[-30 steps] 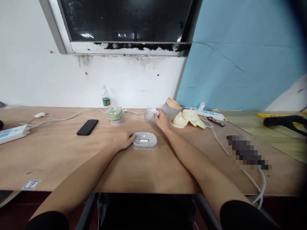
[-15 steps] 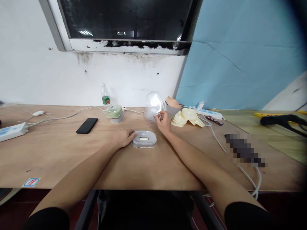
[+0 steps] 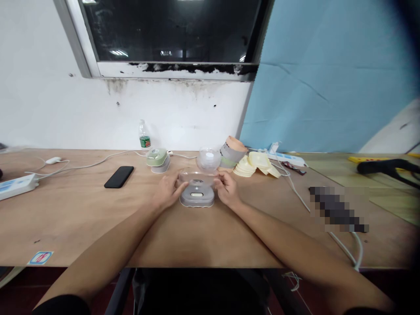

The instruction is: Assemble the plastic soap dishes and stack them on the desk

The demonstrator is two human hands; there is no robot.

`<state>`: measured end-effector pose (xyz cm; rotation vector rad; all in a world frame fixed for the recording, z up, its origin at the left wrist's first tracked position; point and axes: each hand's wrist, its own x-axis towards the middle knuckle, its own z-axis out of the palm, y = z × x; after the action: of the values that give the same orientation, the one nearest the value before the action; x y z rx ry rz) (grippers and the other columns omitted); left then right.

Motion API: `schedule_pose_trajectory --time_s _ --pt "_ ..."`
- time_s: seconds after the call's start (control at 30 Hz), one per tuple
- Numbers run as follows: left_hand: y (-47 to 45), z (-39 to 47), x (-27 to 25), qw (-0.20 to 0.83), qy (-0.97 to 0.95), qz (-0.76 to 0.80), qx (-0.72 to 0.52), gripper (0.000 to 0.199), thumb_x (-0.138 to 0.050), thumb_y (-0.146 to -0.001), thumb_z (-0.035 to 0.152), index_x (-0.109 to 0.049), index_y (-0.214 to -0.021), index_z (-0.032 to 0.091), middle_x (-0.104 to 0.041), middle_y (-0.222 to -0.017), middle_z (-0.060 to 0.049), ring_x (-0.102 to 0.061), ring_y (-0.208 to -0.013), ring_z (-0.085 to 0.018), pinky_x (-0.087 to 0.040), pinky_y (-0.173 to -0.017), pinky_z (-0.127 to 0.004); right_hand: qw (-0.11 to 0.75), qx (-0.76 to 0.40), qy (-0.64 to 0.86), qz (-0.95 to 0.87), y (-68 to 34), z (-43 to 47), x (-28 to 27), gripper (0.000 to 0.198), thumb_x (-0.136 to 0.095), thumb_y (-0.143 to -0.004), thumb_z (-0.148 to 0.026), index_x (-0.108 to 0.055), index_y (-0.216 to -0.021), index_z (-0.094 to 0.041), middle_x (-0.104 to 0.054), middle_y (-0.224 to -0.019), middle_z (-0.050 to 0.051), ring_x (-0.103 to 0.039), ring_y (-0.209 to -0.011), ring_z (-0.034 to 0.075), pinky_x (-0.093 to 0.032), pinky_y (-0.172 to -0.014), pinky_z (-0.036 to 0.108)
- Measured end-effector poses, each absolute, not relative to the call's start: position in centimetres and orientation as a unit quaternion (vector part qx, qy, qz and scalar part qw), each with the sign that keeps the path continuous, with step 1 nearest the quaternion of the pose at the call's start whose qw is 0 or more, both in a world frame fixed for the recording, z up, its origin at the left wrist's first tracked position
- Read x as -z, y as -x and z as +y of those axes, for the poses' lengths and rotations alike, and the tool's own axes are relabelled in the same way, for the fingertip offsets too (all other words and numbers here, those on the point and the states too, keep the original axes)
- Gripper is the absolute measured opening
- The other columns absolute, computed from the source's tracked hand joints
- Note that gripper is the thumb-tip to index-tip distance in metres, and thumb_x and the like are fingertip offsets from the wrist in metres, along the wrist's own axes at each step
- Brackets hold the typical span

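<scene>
Left hand (image 3: 168,189): fingers curled, thumb stretched inward, closed on the left end of a clear cover (image 3: 198,177). Right hand (image 3: 228,188): thumb and fingers pinched together on the right end of same cover; fingertips partly hidden, exact contact hard to tell. Clear cover: see-through plastic, rounded oblong, shallow, shiny along the rim, tilted, just above and behind a grey piece (image 3: 197,201); cannot tell if the two touch. Grey piece: rounded oblong, thin pale lip at the bottom, pale oblong mark in its top, lying flat on the surface (image 3: 197,245) near mid-width, between front and back edges. Toward the back edge, behind the right hand: stack of clear covers (image 3: 209,159), then a leaning orange-and-grey stack (image 3: 232,149) touching or just beside it, cannot tell, and cream pieces (image 3: 259,161) spread to its right. Left of these, also toward the back edge: green piece (image 3: 156,156) on top of a grey one, bottle (image 3: 144,134) upright behind. Black phone (image 3: 119,177) flat, farther toward the left edge.
</scene>
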<state>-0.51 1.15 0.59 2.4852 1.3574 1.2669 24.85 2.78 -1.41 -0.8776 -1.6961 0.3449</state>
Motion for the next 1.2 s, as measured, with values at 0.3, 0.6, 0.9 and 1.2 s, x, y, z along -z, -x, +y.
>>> schedule_pose_trajectory --time_s 0.3,0.6,0.9,1.2 --pt "0.7 0.9 -1.6 0.053 -0.821 0.544 -0.164 0.069 -0.025 -0.092 0.067 -0.058 -0.055 0.020 -0.062 -0.061 -0.007 -0.056 -0.058 -0.019 -0.035 -0.058 -0.031 0.329 -0.259 0.490 -0.765 -24.9 5.1 1.0 0.053 -0.042 -0.088 -0.061 -0.047 -0.057 -0.018 -0.047 -0.055 -0.002 -0.044 -0.056 0.013 -0.031 -0.053 0.025" --pt "0.6 0.9 -1.3 0.077 -0.828 0.533 -0.153 0.071 -0.021 -0.092 0.070 -0.062 -0.061 0.020 -0.068 -0.069 -0.006 -0.060 -0.063 -0.019 -0.036 -0.055 -0.029 0.300 -0.320 0.453 -0.776 -25.8 5.7 1.0 0.052 -0.045 -0.086 -0.063 -0.049 -0.059 -0.019 -0.050 -0.053 -0.003 -0.045 -0.052 0.012 -0.032 -0.052 0.024" --pt "1.0 1.7 -0.5 0.097 -0.805 0.564 -0.160 0.068 -0.027 -0.089 0.073 -0.066 -0.071 0.021 -0.069 -0.074 -0.006 -0.062 -0.069 -0.021 -0.037 -0.058 -0.029 0.293 -0.260 0.454 -0.800 -26.1 6.2 1.5 0.054 -0.045 -0.085 -0.065 -0.043 -0.057 -0.019 -0.043 -0.053 -0.004 -0.038 -0.053 0.010 -0.026 -0.051 0.023" --pt "0.8 1.8 -0.8 -0.044 -0.814 0.487 -0.314 0.048 -0.043 -0.094 0.055 -0.059 -0.121 0.020 -0.061 -0.119 -0.012 -0.055 -0.111 -0.026 -0.041 -0.097 -0.038 0.260 -0.223 0.424 -0.838 -25.3 5.6 1.5 0.059 -0.038 -0.088 -0.066 -0.042 -0.052 -0.019 -0.040 -0.052 -0.002 -0.039 -0.053 0.012 -0.025 -0.050 0.024"
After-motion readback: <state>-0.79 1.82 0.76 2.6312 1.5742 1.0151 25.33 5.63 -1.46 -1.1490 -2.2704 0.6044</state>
